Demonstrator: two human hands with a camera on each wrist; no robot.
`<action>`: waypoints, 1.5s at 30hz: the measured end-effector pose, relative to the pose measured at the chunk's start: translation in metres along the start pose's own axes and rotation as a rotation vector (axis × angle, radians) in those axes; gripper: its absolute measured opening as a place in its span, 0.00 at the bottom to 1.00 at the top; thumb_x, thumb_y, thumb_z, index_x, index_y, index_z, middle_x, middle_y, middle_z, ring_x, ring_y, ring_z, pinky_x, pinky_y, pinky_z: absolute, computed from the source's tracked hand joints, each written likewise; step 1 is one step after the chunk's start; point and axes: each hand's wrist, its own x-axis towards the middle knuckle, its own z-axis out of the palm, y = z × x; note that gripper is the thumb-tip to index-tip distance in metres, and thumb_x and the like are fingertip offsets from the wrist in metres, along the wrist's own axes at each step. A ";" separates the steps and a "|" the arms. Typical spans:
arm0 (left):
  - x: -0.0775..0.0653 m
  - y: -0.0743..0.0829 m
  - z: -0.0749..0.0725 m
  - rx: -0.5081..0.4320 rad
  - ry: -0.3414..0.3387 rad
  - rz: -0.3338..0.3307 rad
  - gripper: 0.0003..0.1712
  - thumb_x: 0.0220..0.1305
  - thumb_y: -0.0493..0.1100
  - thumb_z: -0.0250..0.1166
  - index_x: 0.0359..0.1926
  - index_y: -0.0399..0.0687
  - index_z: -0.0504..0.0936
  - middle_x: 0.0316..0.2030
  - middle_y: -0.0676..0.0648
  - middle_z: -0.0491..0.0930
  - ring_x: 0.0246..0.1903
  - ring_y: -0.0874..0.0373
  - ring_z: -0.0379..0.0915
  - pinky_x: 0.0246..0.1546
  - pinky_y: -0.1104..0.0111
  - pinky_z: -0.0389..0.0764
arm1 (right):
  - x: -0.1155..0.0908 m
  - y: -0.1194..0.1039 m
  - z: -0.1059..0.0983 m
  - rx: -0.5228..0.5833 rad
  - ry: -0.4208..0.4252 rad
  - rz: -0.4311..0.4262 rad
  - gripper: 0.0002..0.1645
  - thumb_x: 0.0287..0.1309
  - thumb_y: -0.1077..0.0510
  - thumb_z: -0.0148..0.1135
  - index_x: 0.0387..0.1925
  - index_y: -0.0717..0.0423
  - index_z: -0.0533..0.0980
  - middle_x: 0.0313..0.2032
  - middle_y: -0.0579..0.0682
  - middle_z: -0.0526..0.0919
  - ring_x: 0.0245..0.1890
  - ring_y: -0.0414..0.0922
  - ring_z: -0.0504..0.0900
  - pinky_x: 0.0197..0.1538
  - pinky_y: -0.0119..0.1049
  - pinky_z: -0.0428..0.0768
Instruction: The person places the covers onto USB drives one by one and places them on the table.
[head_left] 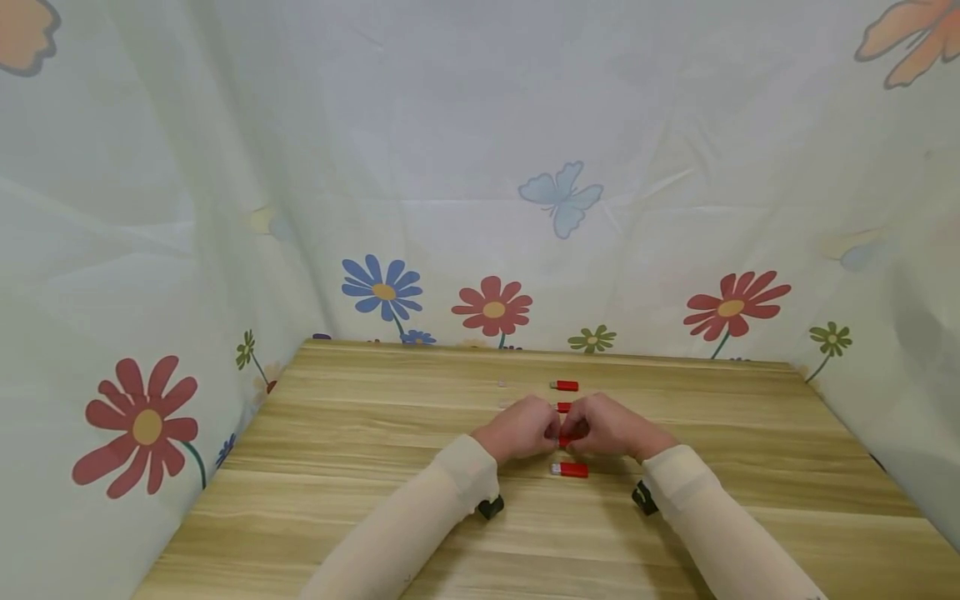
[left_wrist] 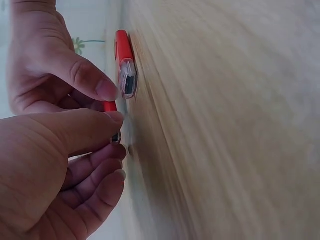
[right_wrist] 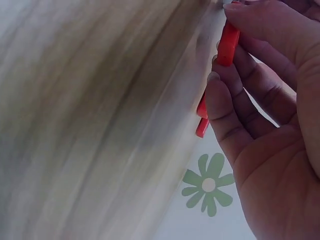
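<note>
Both hands meet over one small red USB flash drive, held just above the wooden table. My right hand pinches its red body between thumb and fingers. My left hand pinches the connector end, where a clear cap shows below the thumb; the rest of that end is hidden by the fingers. Nearer to me, another red USB flash drive lies flat with a clear cap over its connector. Behind the hands lie a partly covered red drive and, farther back, one more red drive with its connector bare.
Left of the far drives, a small clear piece lies on the wooden table, with a faint second one nearer the left hand. A flower-patterned curtain borders the table at the back and sides.
</note>
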 end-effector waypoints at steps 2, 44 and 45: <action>0.000 0.000 0.001 0.000 -0.004 -0.017 0.05 0.64 0.43 0.73 0.30 0.53 0.88 0.23 0.58 0.79 0.24 0.63 0.73 0.28 0.77 0.74 | 0.000 0.000 0.000 -0.008 -0.002 -0.004 0.08 0.55 0.68 0.73 0.34 0.53 0.88 0.33 0.48 0.89 0.31 0.42 0.85 0.40 0.34 0.86; 0.000 0.002 0.001 0.001 -0.032 -0.045 0.03 0.65 0.43 0.73 0.33 0.52 0.89 0.26 0.58 0.81 0.27 0.64 0.74 0.31 0.77 0.76 | 0.000 0.007 0.001 -0.054 -0.012 0.040 0.07 0.54 0.65 0.75 0.35 0.53 0.88 0.33 0.45 0.89 0.32 0.40 0.83 0.39 0.30 0.82; 0.000 0.001 0.001 0.003 -0.033 -0.045 0.03 0.64 0.43 0.73 0.33 0.52 0.89 0.27 0.58 0.81 0.27 0.65 0.74 0.31 0.77 0.76 | 0.000 0.006 0.001 -0.053 -0.013 0.050 0.07 0.54 0.65 0.75 0.35 0.53 0.88 0.33 0.45 0.88 0.32 0.40 0.83 0.40 0.29 0.82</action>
